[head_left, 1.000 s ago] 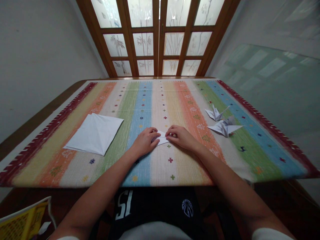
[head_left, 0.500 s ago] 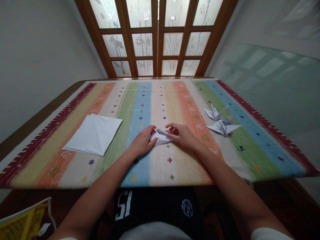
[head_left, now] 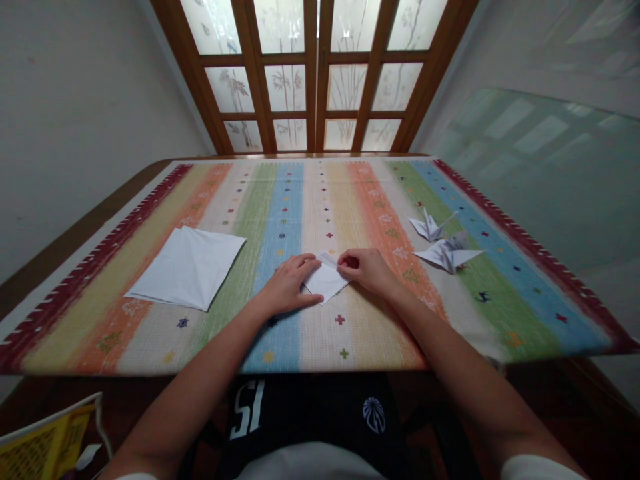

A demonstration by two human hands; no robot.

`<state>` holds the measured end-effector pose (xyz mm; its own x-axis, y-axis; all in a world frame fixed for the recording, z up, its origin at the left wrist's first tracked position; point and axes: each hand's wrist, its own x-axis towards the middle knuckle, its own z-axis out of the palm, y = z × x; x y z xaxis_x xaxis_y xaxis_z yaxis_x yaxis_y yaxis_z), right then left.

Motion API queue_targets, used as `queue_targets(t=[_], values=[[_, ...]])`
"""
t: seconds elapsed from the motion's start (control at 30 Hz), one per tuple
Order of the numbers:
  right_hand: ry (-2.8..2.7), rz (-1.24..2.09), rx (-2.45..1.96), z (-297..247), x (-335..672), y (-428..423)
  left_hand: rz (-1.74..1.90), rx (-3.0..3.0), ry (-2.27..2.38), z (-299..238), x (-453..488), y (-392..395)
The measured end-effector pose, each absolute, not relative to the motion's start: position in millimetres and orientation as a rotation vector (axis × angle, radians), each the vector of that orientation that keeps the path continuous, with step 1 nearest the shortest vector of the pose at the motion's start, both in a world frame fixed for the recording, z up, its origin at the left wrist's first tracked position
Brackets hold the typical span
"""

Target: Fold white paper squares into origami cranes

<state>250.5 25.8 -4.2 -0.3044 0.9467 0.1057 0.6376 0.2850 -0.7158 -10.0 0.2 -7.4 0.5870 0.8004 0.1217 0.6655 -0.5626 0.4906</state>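
I see a small, white, diamond-shaped folded paper (head_left: 327,280) between the fingers of the left hand (head_left: 287,284) and right hand (head_left: 369,271). Left: fingers extended, pressing its left side. Right: thumb and forefinger pinching its upper-right edge. Right of those fingers: two white, bird-shaped paper figures (head_left: 447,255).

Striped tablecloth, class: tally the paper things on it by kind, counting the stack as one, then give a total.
Paper cranes: 2
Stack of white sheets: 1
Small folded paper, touched by the left hand and right hand: 1
Total: 4
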Motion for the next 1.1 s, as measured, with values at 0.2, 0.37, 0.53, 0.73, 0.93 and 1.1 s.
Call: queue_targets(t=[0.2,0.37,0.53,0.73,0.93,1.1], values=[[-2.093,0.567,-1.344,-3,245,23,0.476,2.437,1.178,-8,-8,0],[-2.102,0.508,-1.35,-1,239,18,0.497,2.431,1.184,-8,-7,-1],[-1.977,0.612,-1.392,-1,238,18,0.499,2.424,1.197,-8,-7,-1],[-1.644,1.142,-1.279,-3,235,20,0.51,2.408,1.205,-6,-6,-2],[-1.429,1.525,-1.169,-4,232,18,0.551,2.388,1.182,-7,-6,-1],[-1.36,1.586,-1.118,-4,231,18,0.576,2.404,1.185,-7,-5,-2]])
